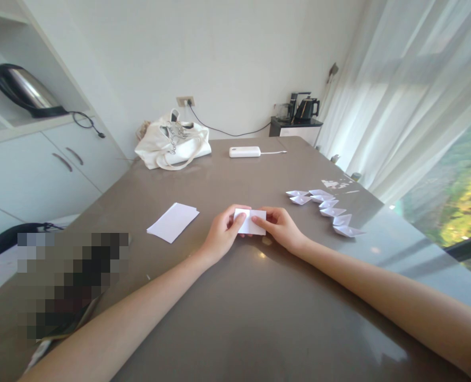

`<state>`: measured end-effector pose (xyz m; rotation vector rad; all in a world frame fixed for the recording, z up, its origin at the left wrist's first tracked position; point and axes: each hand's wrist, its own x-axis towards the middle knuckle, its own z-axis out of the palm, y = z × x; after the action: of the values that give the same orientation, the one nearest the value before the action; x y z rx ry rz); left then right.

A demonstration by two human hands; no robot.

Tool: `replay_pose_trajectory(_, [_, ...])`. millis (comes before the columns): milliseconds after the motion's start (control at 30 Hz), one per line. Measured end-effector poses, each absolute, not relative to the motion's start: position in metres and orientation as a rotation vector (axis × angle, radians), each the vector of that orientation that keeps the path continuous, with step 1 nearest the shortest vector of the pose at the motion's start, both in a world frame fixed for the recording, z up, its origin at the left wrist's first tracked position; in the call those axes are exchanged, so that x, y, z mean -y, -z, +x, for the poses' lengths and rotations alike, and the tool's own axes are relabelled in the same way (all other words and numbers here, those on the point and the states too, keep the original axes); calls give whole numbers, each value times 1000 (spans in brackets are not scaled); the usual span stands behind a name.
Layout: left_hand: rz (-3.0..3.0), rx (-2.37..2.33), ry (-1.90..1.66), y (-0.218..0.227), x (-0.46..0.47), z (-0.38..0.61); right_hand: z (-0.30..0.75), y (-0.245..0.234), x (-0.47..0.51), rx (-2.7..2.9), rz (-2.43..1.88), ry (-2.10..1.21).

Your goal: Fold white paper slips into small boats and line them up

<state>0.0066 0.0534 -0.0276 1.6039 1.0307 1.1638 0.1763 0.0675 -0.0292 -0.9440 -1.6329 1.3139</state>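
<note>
Between both hands is a small white sheet of paper (250, 223) with a crease down its middle. My left hand (224, 229) grips its left side, thumb on top and fingers behind. On the right side, my right hand (280, 225) pinches it the same way, thumb across the face. Left of my hands lies a stack of white paper sheets (173, 222) on the table. To the right, several folded white paper boats (332, 211) stand close together in a slanting line.
The grey-brown table (203, 329) carries a white handbag (173, 140) and a white power bank (245, 152) with a short cable at the back. Paper scraps (335, 183) lie near the right edge. A blurred-out dark object (78, 286) is at the left. Beyond stands a black kettle (307, 108).
</note>
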Motion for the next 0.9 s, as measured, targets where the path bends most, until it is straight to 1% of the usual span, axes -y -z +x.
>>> replay_pose_trajectory(167, [1667,-1116,-1191,26,-53,5,177,31,-69,1659,-965,-1282])
replay_pose_trajectory(400, [1711,-1304,-1412,27,-53,3,175,26,-66,1618,-1019,-1327])
replay_pose_trajectory(667, [1998,-1205,-1365,19,-46,5,177,27,-68,1553,-1071,-1335])
replay_pose_trajectory(900, [1800,-1069,-1302,20,-46,8,177,28,-71,1475,-1084,-1291])
